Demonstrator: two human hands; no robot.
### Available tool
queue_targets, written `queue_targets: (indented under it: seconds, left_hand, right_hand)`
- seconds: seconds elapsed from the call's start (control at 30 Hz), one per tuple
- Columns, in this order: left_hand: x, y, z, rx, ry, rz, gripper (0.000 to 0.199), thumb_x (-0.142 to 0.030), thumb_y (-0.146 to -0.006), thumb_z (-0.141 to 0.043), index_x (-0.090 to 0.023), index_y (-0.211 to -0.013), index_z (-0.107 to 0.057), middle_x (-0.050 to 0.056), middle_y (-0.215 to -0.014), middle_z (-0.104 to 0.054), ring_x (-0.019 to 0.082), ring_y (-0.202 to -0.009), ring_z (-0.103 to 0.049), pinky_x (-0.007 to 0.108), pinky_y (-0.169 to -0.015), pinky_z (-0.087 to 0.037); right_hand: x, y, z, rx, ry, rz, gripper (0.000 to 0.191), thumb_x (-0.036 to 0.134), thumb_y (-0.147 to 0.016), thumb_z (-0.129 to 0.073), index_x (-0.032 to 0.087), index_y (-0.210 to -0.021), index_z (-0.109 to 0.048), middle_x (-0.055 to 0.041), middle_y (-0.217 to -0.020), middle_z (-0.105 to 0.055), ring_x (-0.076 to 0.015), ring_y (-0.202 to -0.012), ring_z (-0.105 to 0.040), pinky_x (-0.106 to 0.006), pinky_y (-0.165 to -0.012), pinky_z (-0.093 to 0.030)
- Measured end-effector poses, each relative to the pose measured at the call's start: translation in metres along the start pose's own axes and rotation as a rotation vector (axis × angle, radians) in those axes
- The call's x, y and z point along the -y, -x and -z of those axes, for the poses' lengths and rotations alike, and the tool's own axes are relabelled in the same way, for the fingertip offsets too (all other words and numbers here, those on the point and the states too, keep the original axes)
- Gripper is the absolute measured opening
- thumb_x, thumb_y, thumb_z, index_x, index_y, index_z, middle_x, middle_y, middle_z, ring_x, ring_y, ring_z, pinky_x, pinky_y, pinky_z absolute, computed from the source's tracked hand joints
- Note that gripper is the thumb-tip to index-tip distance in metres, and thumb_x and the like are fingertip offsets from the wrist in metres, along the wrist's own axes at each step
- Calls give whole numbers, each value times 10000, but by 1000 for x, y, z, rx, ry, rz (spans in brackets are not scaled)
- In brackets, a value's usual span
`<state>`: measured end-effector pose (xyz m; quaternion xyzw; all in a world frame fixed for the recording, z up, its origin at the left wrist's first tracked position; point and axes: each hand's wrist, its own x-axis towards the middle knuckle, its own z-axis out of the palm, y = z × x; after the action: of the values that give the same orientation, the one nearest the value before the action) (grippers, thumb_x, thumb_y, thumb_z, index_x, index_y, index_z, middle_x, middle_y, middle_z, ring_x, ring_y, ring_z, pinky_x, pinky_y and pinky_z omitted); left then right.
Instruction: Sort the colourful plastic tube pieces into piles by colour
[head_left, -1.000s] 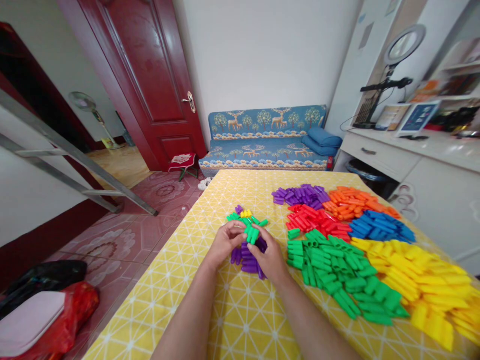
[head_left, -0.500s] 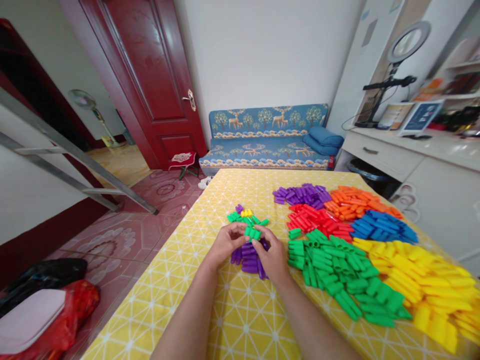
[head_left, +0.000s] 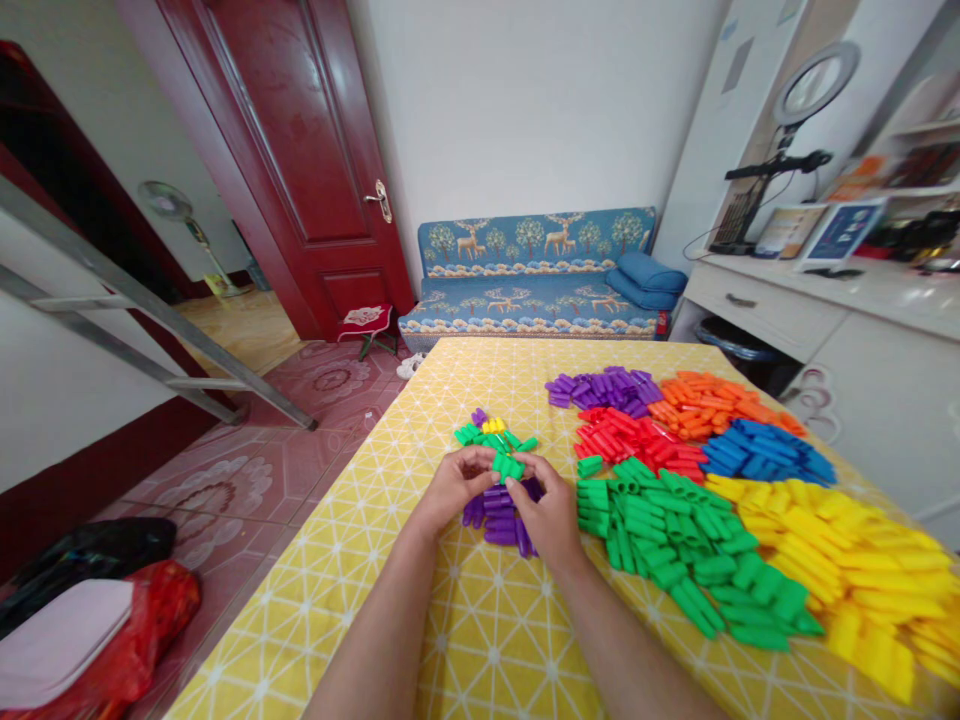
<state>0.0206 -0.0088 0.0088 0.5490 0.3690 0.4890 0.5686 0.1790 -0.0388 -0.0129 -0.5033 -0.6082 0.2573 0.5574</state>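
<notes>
Green multi-tube block (head_left: 508, 467) is pinched between both hands, the fingers of the left hand (head_left: 459, 488) closed on its left side and those of the right hand (head_left: 547, 508) on its right. It sits over the cloth-covered desk (head_left: 337, 560), between a small green, yellow and purple cluster (head_left: 493, 427) and some purple blocks (head_left: 501, 522) nearer the person; whether it touches either is unclear. Compared with a second ago, it looks shorter, apparently tipped, while the hands hardly move, which suggests adjustment within the grip rather than release. Its tubes line up left to right, each long axis seeming to point roughly away from the person, foreshortened; I cannot tell which end is open.
</notes>
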Motion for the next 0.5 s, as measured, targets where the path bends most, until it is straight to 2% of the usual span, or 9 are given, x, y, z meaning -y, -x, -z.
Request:
queue_targets:
  seconds: [0.5]
  left_hand:
    - [4,-1,3,-4,-1,9,342,-288,-626,-847,-151,-905,-706,37,-773,-720,159,-712,-656,279,-719,-486]
  right_hand:
    - [3,0,1,11,-11,-1,268,289,-809,-605,211,-1062,-642,-43,-937,-726,-206,-868,-670,-330,-787,-523]
